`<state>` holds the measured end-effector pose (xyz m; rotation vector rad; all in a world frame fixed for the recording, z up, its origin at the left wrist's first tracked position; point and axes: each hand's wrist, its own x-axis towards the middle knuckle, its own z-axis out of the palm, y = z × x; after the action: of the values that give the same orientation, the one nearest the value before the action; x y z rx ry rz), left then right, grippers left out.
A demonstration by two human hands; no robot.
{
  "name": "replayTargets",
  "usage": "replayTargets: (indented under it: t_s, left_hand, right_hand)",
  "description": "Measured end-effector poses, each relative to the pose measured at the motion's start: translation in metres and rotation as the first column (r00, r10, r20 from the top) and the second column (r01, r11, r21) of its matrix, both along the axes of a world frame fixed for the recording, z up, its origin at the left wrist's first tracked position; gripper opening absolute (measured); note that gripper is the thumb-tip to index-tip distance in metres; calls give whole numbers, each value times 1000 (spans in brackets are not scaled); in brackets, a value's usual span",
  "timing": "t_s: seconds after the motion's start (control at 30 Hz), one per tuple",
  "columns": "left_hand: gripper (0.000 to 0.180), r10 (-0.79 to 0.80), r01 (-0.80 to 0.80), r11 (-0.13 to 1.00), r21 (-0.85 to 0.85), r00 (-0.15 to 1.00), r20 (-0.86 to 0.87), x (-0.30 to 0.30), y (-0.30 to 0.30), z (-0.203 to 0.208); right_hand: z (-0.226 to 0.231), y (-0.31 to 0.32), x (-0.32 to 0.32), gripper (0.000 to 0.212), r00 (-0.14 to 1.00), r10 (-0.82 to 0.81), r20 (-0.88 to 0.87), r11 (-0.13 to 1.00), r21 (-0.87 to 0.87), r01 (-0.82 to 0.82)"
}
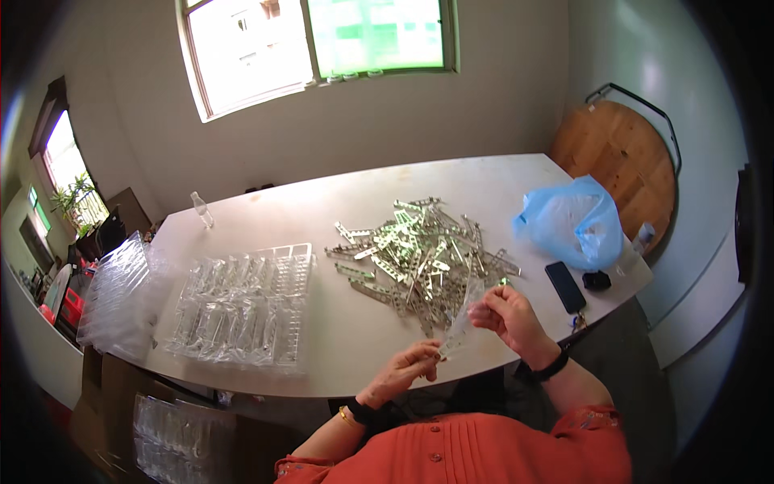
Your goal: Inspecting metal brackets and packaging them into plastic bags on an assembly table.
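A small clear plastic bag (457,332) stretches between my two hands at the table's front edge. My left hand (405,369) pinches its lower end. Higher up and to the right, my right hand (508,316) has its fingers closed on the bag's upper end. Something pale shows through the plastic, too blurred to name. Just beyond my hands lies a heap of flat metal strips with holes (411,256), some glinting green. To the left, a clear plastic tray (300,270) holds rows of filled clear bags (222,310); its right-hand slots have no bags in them.
Stacked clear trays (121,294) overhang the table's left end, near a small clear bottle (201,210). At right are a blue plastic bag (574,222), a phone (565,287) and a small black object (597,281). Below the left edge sits another tray with bags (173,436).
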<state>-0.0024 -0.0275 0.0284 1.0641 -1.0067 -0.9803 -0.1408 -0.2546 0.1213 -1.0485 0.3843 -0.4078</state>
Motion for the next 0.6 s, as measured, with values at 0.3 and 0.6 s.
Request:
replayTargets:
  t_s: [0.3,0.6]
  left_hand:
    - [24,-115,132,986,107,982,-152,-7,0,4]
    - [22,-25,25,1000,6,999,-24,-2,10,24]
  right_hand:
    - [-9,1,-10,11,999,-10,48,999,51,8]
    - [-12,4,-22,11,981,123,-147,918,-358,-169]
